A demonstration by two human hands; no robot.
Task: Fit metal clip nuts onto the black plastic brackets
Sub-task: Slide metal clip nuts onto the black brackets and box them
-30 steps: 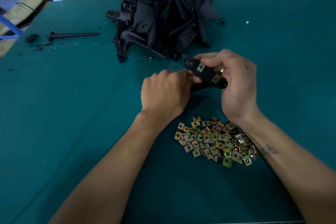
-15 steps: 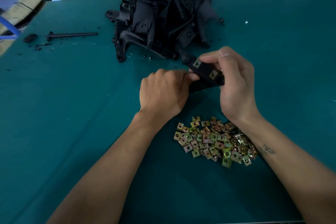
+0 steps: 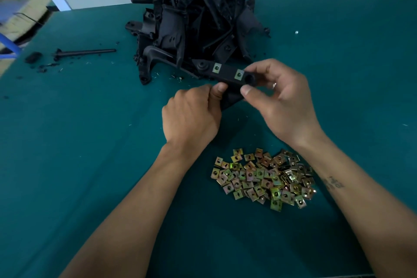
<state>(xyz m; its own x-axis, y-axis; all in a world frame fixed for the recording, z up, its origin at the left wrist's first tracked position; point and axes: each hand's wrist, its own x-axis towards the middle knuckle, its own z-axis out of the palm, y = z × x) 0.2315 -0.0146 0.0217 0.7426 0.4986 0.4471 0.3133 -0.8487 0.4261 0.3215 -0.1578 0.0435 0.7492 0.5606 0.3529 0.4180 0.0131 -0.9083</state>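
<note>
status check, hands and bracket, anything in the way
Left hand and right hand both grip the bracket. Two clip nuts seated. Nothing in the way.

Bracket [image 3: 228, 72] rotated flatter, lifted toward pile [image 3: 198, 20]; right hand [image 3: 279, 99] regripped end.

surface [image 3: 90, 142]: teal mat, fills the frame
bracket pile [image 3: 198, 22]: black, upper centre
clip nuts [image 3: 264, 178]: loose heap, lower right of centre
black rod [image 3: 85, 52]: upper left, amid black crumbs
</note>
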